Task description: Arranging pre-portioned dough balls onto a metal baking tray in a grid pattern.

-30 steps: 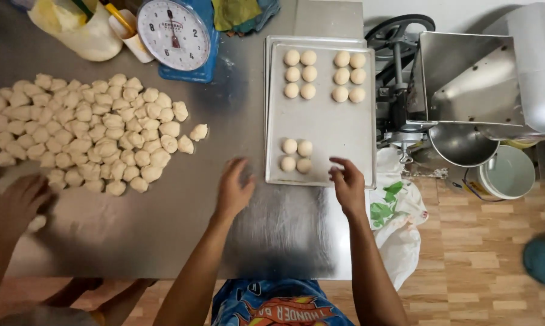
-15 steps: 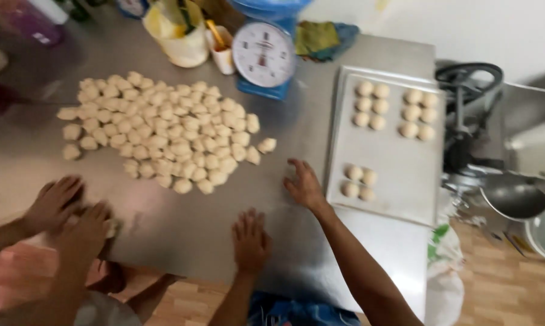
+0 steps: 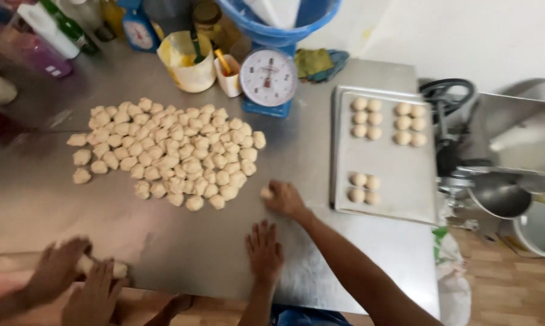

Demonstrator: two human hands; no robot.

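Cream dough pieces [image 3: 170,154], blue scale [image 3: 267,81], seemingly grey steel table [image 3: 200,241]

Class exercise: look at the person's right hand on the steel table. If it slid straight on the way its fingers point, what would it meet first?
The right hand points left toward the heap of dough pieces. It already touches one dough piece at its fingertips; beyond that, the heap's near edge probably comes first, though depth is hard to judge.

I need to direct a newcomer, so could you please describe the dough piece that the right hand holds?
On the steel table, find the heap of pale dough pieces. The small dough lump lies apart, right of it, under the right hand.
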